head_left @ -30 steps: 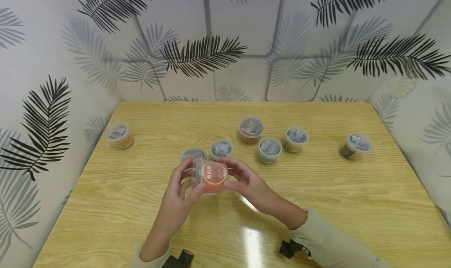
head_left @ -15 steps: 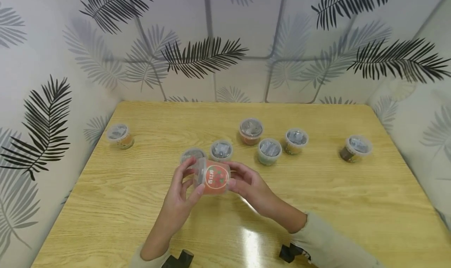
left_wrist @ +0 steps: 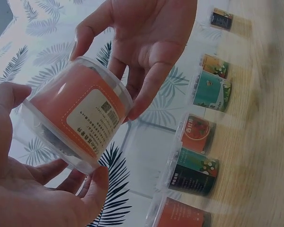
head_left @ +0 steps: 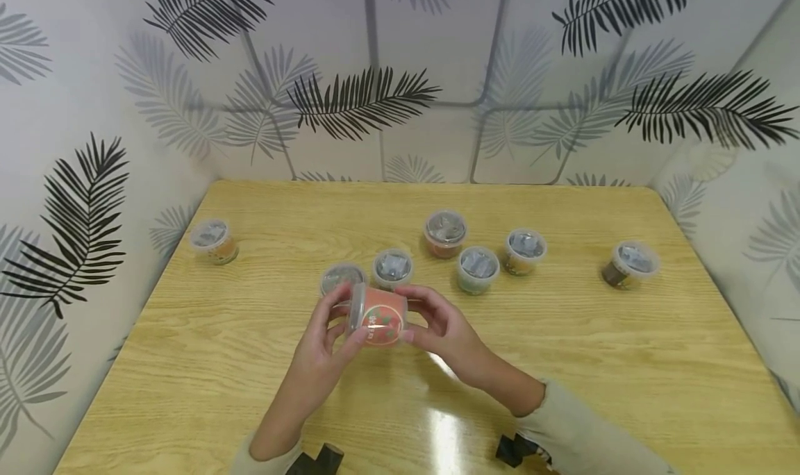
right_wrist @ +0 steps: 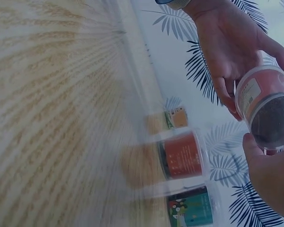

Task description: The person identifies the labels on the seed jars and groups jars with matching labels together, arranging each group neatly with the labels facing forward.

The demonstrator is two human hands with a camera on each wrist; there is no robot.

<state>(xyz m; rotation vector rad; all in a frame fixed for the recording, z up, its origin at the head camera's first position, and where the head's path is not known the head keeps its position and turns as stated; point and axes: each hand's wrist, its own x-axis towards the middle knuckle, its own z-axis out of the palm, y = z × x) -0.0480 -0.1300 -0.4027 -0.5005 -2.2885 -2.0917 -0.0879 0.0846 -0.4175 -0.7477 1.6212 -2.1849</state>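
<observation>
A clear plastic cup with an orange-red band and a tomato picture lies on its side in the air above the table. My left hand grips its lidded end, thumb in front. At the base end my right hand pinches it between thumb and fingers. In the left wrist view the cup's label shows small print and a square code. Dark contents show at the cup's near end in the right wrist view. Directly behind stand two lidded cups, one with a clear lid, the other a silver packet.
More lidded cups stand on the wooden table: a red one, a green one and an orange one at mid-back. Single cups sit far left and far right. A leaf-patterned backdrop surrounds the table.
The held cup has rolled in my fingers, so its round tomato picture sits lower and is tilted. Both hands stay nearly in place, and the cups on the table have not moved.
</observation>
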